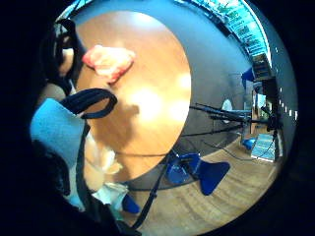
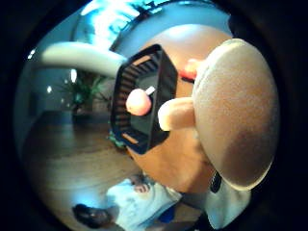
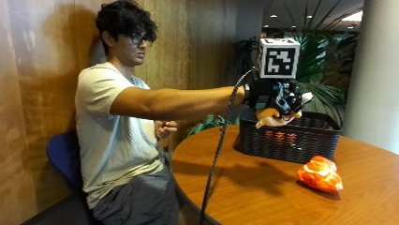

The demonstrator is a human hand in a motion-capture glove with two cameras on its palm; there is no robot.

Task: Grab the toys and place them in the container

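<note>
While gloved right hand [image 3: 277, 101] grips tan soft toy [image 3: 272, 118] above black basket [image 3: 312, 140], drop comes next; orange toy [image 3: 320, 173] waits on table [image 3: 249, 192].

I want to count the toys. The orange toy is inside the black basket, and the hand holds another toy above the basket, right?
Not quite. The orange toy lies on the table beside the black basket, as the outside view shows. The gloved hand does hold a tan toy above it.

Glossy wooden table [image 3: 249, 187], ribbed plastic basket [image 3: 293, 140]
</note>
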